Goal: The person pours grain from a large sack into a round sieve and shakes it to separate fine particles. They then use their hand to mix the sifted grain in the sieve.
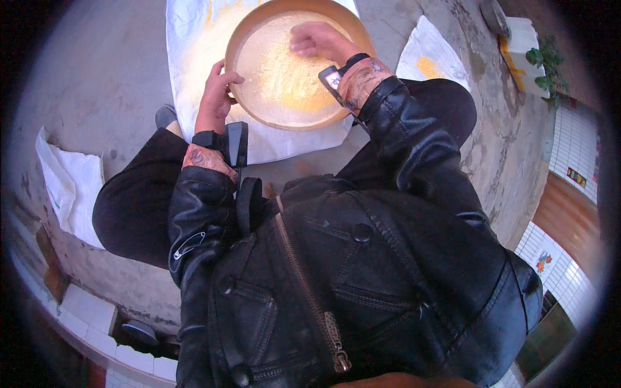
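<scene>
A round, shallow sieve (361, 36) with a tan rim is above a white woven sheet (187, 29) on the ground. Pale yellow meal (291, 80) lies inside, deeper yellow towards the near side. My left hand (216, 94) grips the sieve's left rim, thumb over the edge and fingers partly hidden beneath it. Over the meal, inside the rim, is my right hand (320, 41), its fingers curled and slightly blurred; whether it touches the meal or holds any, I cannot tell.
A white sack (427, 53) with yellow grains lies right of the sieve, beside my knee. Another white sack (77, 184) is at the left. A white box (526, 58) and a green plant (548, 63) stand at the upper right. A metal basin (139, 332) is at the lower left.
</scene>
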`<state>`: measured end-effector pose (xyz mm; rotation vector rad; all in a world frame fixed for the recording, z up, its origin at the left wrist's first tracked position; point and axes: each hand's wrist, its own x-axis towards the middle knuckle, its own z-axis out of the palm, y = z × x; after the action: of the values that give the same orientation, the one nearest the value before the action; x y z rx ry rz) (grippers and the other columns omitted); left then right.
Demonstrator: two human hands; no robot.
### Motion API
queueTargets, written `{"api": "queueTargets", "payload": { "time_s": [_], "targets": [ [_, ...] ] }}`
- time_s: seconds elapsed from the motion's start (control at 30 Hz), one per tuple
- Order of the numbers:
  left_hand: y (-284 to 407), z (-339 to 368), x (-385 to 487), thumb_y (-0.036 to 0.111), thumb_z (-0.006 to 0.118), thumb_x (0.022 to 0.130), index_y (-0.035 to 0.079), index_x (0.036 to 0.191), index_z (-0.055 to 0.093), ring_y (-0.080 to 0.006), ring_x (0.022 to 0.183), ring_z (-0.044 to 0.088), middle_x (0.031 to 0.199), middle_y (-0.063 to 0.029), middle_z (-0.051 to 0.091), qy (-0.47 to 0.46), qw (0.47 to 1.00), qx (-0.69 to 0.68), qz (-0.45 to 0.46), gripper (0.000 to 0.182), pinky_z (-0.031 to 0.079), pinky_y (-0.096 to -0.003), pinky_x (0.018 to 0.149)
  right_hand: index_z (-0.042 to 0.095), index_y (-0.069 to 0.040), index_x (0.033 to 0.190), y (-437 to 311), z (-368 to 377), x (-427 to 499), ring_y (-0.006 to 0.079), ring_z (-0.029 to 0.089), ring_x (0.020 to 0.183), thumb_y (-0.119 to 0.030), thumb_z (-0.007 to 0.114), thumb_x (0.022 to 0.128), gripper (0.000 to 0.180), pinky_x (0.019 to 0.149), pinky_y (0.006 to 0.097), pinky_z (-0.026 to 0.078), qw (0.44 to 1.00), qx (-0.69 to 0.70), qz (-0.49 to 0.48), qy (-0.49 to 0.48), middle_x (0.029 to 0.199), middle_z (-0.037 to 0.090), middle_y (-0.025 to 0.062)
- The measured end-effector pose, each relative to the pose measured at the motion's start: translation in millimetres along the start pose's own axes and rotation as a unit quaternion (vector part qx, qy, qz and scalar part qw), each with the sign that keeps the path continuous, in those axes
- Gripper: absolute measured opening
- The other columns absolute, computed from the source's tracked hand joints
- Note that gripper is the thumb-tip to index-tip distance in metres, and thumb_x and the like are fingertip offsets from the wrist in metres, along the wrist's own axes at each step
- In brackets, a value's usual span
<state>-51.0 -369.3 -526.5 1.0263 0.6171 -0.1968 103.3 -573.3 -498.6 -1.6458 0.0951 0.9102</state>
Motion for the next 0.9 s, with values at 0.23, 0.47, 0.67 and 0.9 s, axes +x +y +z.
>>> {"api": "queueTargets", "payload": {
  "time_s": [0.23,0.47,0.67,0.9],
  "targets": [
    [2,2,-3,0.009,0.06,0.059,0.011,0.122,0.039,-0.029,0.088,0.052,0.099,-0.0133,0.051,0.009,0.999,0.032,-0.008,0.066,0.046,-0.0474,0.067,0.057,-0.003,0.094,34,47,-3,0.0219,0.06,0.081,-0.025,0.059,0.082,0.026,0.066,0.033,0.051,0.984,-0.063,-0.043,-0.164,0.087,0.06,0.0109],
    [-2,-5,0,0.01,0.058,0.064,0.007,0.118,0.04,-0.0259,0.093,0.054,0.104,-0.0095,0.051,0.017,1.0,0.001,-0.002,0.057,0.05,-0.0443,0.072,0.059,-0.004,0.09,21,13,-7,0.0168,0.064,0.067,-0.027,0.054,0.084,0.024,0.051,0.0275,0.051,0.973,-0.192,0.01,-0.125,0.076,0.062,0.0083],
    [-2,-8,3,0.01,0.059,0.065,0.007,0.118,0.039,-0.027,0.094,0.054,0.107,-0.0104,0.049,0.011,1.0,-0.001,0.009,0.057,0.05,-0.0452,0.073,0.061,0.0,0.073,-9,-29,9,0.0241,0.06,0.057,-0.025,0.057,0.077,0.025,0.053,0.0361,0.048,0.867,-0.48,-0.111,0.074,0.061,0.06,0.0123],
    [0,-5,-3,0.012,0.058,0.066,0.008,0.117,0.04,-0.0268,0.093,0.054,0.106,-0.01,0.049,0.014,1.0,0.001,0.003,0.054,0.05,-0.0469,0.071,0.059,-0.003,0.091,26,45,-22,0.0151,0.06,0.056,-0.025,0.058,0.08,0.025,0.048,0.0276,0.049,0.931,-0.323,0.026,-0.166,0.069,0.06,0.006]
  ]
}}
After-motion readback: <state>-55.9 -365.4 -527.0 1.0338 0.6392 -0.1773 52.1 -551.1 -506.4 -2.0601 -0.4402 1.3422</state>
